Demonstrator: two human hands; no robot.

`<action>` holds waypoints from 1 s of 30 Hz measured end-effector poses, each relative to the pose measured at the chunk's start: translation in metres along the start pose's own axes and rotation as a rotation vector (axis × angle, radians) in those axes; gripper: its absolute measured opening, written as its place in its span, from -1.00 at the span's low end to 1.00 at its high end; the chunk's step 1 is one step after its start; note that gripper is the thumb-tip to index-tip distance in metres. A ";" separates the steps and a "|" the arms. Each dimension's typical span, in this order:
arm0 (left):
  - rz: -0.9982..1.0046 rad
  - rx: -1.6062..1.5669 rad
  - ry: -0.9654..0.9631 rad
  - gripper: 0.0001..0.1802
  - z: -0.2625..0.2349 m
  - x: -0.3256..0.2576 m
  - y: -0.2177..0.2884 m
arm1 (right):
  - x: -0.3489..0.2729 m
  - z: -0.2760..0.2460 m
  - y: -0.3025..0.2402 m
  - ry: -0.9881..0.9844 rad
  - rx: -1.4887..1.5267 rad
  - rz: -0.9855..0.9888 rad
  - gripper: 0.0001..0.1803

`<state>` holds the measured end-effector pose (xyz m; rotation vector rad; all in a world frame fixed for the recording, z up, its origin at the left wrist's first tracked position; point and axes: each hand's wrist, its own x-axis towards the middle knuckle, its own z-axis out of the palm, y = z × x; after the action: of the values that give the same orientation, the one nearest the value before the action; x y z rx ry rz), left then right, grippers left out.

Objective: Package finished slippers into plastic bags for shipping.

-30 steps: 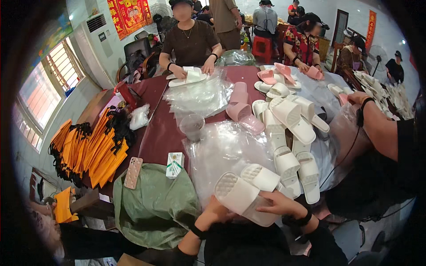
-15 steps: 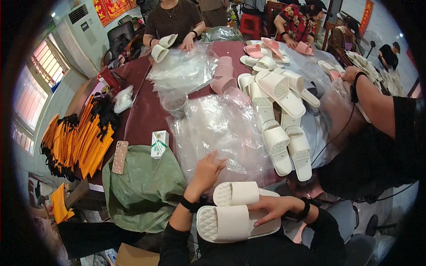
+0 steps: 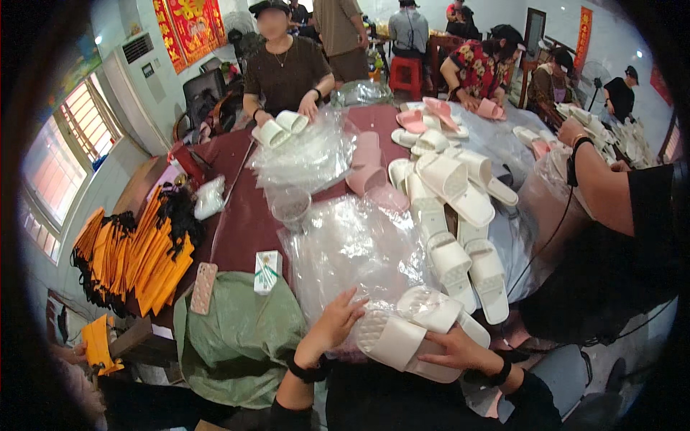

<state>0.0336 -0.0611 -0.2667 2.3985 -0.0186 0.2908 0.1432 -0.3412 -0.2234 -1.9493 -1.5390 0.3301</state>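
Note:
My right hand (image 3: 461, 352) grips a pair of white slide slippers (image 3: 392, 342) with quilted insoles, fingers over the nearer one. The pair lies side by side, toes toward the left, over the near edge of a stack of clear plastic bags (image 3: 352, 251). Just left of the slippers, my left hand (image 3: 334, 323) is open, fingers spread above the bags' near edge, holding nothing I can see. More white slippers (image 3: 449, 262) lie piled to the right of the bags. A clear plastic tub (image 3: 291, 208) rests at the bags' far left corner.
Left are a green cloth (image 3: 241, 337), a phone in a pink case (image 3: 204, 287), a small white box (image 3: 267, 271) and orange bags with black cords (image 3: 136, 251). Pink slippers (image 3: 366, 169) lie farther back. Across the table, a person handles white slippers (image 3: 277, 131); another person's arm (image 3: 607, 176) reaches in right.
My right hand has brought the slippers forward and right, from my lap to the bags' near edge. My left hand stays near the bags. The view has tilted up.

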 end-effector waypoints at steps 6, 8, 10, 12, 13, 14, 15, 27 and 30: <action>0.037 0.089 0.008 -0.52 0.002 0.011 0.038 | -0.005 0.018 -0.006 0.150 -0.250 0.130 -0.49; 0.041 0.479 0.034 -0.51 0.001 0.014 0.054 | 0.002 0.024 -0.009 0.165 -0.303 0.091 -0.50; 0.044 0.472 0.007 -0.49 0.009 0.015 0.058 | 0.014 0.027 -0.015 0.186 -0.387 0.038 -0.51; 0.042 0.467 -0.018 -0.47 0.014 0.012 0.061 | 0.022 0.035 -0.011 0.276 -0.428 -0.062 -0.52; 0.058 0.437 0.003 -0.46 0.016 0.010 0.063 | 0.023 0.039 -0.011 0.277 -0.426 -0.069 -0.52; 0.076 0.405 0.024 -0.46 0.018 0.008 0.064 | 0.023 0.042 -0.012 0.212 -0.409 0.028 -0.55; 0.087 0.446 0.003 -0.44 0.019 0.005 0.065 | 0.025 0.044 -0.013 0.145 -0.391 0.125 -0.57; 0.217 0.100 -0.081 -0.28 0.029 -0.027 0.080 | 0.072 0.062 0.004 0.378 -0.378 0.127 -0.51; 0.071 0.274 0.063 -0.22 0.026 -0.041 0.074 | 0.085 0.060 -0.001 0.281 -0.127 0.431 -0.52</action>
<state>-0.0076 -0.1364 -0.2453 2.6625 -0.0372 0.4261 0.1339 -0.2422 -0.2535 -2.3104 -0.9771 0.1267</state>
